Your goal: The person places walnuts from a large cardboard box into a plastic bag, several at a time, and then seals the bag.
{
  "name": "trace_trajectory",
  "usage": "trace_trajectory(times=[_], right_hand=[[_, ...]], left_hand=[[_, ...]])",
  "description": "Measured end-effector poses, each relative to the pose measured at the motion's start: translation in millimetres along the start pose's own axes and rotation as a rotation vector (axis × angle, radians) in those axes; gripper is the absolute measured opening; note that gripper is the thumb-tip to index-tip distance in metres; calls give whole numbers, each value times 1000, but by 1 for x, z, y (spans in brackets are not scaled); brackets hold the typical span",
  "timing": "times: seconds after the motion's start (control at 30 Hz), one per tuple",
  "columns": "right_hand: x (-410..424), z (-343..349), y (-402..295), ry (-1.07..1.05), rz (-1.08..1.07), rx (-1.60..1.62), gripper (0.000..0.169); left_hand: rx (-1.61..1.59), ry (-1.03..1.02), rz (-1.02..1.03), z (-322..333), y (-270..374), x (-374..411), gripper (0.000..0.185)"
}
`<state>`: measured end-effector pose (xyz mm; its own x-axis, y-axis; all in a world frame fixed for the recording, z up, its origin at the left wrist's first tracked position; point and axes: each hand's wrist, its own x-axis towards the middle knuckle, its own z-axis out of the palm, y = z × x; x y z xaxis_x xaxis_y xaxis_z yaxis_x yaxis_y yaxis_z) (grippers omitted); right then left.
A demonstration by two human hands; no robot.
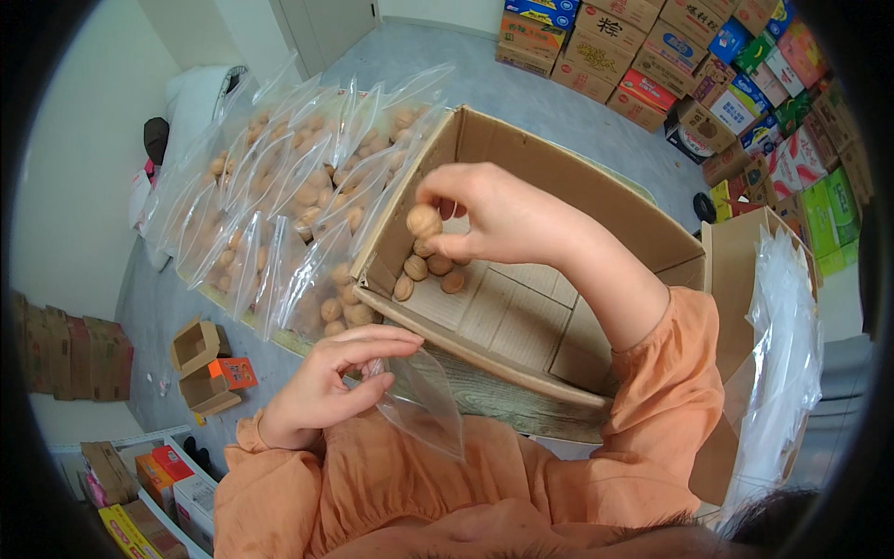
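My right hand (489,209) is inside an open cardboard box (482,360), with a walnut (424,221) between thumb and fingers. Below it, several loose walnuts (415,267) lie in the box's left corner; the hand partly covers some of them. In front of my chest, my left hand (335,381) pinches a clear plastic bag (426,402), which hangs down and looks empty. Left of the box stand many clear plastic bags of walnuts (307,189), packed side by side with their tops up.
A second cardboard box (730,258) at the right holds a stack of clear plastic bags (786,335). Printed cartons (601,56) are piled along the far right. Small opened boxes (199,346) lie on the floor at the left, above a shelf (157,447) with more packages.
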<state>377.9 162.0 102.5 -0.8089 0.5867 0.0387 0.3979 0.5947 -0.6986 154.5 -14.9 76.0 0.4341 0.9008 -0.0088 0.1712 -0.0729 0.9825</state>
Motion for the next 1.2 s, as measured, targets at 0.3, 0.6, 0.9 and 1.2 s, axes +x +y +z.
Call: trace_trajectory(times=[0.3, 0.6, 0.9, 1.2], right_hand=[[-19, 54, 98, -314, 122, -143, 36], [-9, -3, 10, -157, 23, 356, 34], [-49, 25, -71, -534, -343, 176, 22], [-5, 25, 1, 43, -73, 37, 12]], left_hand=[[22, -29, -17, 1, 2, -1, 36], [26, -32, -36, -1, -2, 0, 37], [-183, 55, -91, 2, -10, -6, 43], [-362, 116, -188, 4, -2, -10, 47]])
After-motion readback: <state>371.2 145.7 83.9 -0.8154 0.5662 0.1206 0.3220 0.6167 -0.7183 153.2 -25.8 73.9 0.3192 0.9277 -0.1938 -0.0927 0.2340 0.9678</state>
